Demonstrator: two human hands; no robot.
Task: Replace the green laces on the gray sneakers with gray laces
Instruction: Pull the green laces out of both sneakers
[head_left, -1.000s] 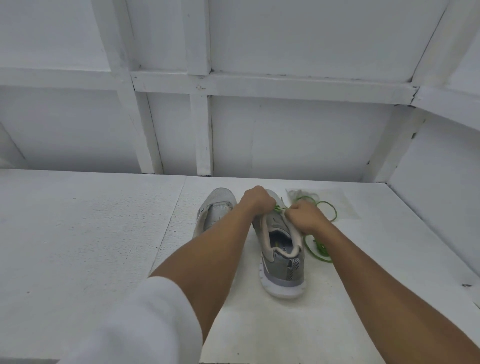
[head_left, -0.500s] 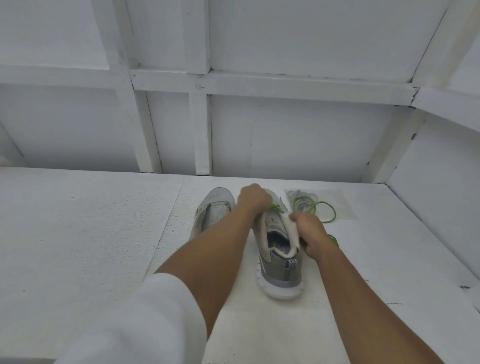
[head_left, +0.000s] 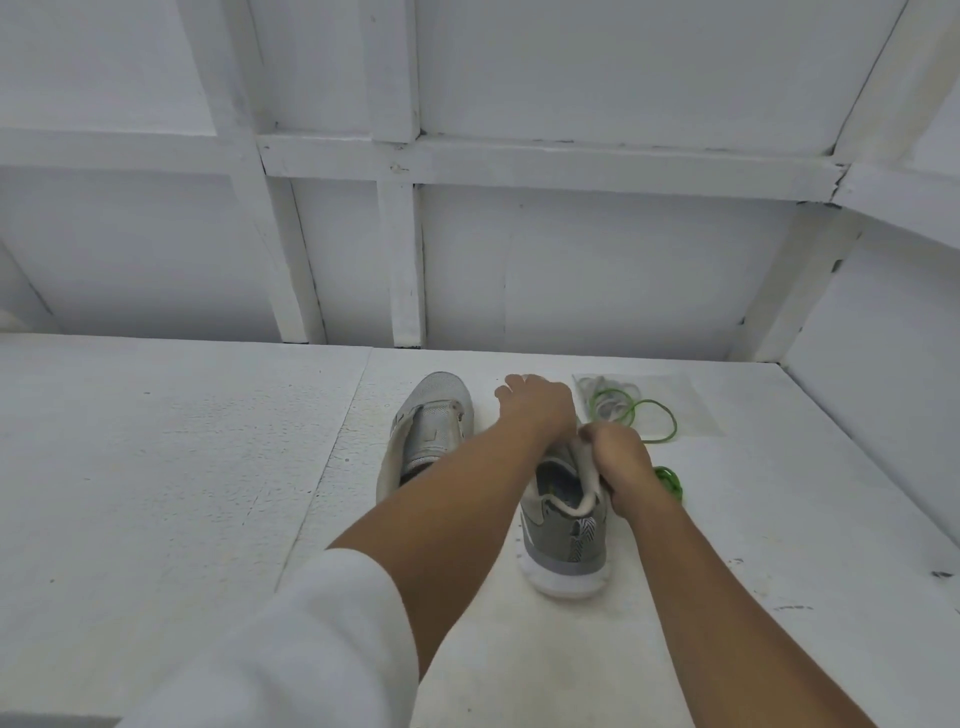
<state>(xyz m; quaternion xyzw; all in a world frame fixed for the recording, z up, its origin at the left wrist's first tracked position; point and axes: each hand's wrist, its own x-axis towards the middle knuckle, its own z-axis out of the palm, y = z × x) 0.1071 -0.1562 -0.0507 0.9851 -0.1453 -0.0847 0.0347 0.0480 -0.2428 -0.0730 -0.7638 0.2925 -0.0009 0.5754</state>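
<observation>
On the white bench (head_left: 156, 467), a clear bag (head_left: 693, 410) lies near the far edge, right of your hands, with the gray laces (head_left: 589, 387) coiled inside it. The green lace (head_left: 669, 478) lies loose on the bench. One bunch of it sits just beside your right wrist, and thin loops farther back overlap the bag. The other sneaker (head_left: 431, 426) stands left of your hands, toe toward the far edge, and your left forearm crosses its heel. Your white sleeve (head_left: 291, 649) covers the near left of the bench.

Half a second ago a green strand showed between your hands at the front of the shoe. Now your left hand has shifted right over that spot, its thumb stands out to the left, and the strand is hidden. Your right hand sits where it was then, nearer the heel than a second ago.

The nearer sneaker (head_left: 566, 525) stands in the middle of the bench, heel toward you. Your right hand (head_left: 621, 462) is clenched on its pale collar at the right side. Your left hand (head_left: 540, 410) lies over its forepart and hides the toe. Whether it grips there, you cannot tell from this view.
</observation>
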